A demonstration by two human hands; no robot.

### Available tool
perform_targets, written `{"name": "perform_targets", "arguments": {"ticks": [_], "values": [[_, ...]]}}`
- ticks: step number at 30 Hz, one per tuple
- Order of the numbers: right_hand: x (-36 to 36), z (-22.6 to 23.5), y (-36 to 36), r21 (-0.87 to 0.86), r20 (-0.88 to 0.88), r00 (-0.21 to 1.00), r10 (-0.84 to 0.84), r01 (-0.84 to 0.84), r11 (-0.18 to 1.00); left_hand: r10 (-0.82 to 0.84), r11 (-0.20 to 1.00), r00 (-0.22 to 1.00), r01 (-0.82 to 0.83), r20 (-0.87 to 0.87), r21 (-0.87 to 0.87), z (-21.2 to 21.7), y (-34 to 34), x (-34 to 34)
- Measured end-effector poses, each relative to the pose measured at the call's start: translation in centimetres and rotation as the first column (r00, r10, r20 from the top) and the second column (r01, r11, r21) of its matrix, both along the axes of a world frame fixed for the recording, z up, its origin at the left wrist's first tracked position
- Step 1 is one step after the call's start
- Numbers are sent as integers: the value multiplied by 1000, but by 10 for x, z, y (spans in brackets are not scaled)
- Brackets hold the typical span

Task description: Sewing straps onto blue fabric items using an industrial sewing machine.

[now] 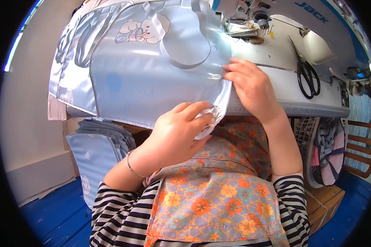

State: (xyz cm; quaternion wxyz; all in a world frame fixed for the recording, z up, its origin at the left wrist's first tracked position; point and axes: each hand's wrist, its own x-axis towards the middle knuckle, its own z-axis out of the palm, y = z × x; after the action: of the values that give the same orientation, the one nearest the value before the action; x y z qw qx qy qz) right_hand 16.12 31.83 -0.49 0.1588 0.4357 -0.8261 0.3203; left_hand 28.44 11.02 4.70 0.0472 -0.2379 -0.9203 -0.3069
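A light blue, glossy fabric piece (pixel 140 86) with a cartoon animal print and pale piped edging lies across the sewing table. My left hand (pixel 179 127) is closed on its near right edge, which is bunched and turned up between the fingers. My right hand (pixel 249 84) lies farther up that edge, fingers stretched out and touching it; its thumb is hard to make out. Just beyond it, the sewing machine (pixel 261 18) shines a bright light on the fabric. Its needle area is not clearly visible. A loose grey strap (pixel 185 66) loops over the fabric.
Black-handled scissors (pixel 308 78) lie on the table (pixel 276 99) at right. Small items (pixel 245 31) sit behind the needle area. Folded blue fabric pieces (pixel 99 144) are stacked under the table at left. A basket (pixel 307 131) of cloth stands on a cardboard box (pixel 323 206) at right.
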Motion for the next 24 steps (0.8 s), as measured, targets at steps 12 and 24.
{"name": "perform_targets", "arguments": {"ticks": [12, 24], "values": [[35, 4, 2, 48, -66, 994, -93, 96, 994, 101, 995, 947, -95, -306, 35, -43, 26, -31], [8, 5, -2, 120, -44, 996, -82, 87, 989, 91, 995, 940, -75, -329, 61, -71, -44, 39]]}}
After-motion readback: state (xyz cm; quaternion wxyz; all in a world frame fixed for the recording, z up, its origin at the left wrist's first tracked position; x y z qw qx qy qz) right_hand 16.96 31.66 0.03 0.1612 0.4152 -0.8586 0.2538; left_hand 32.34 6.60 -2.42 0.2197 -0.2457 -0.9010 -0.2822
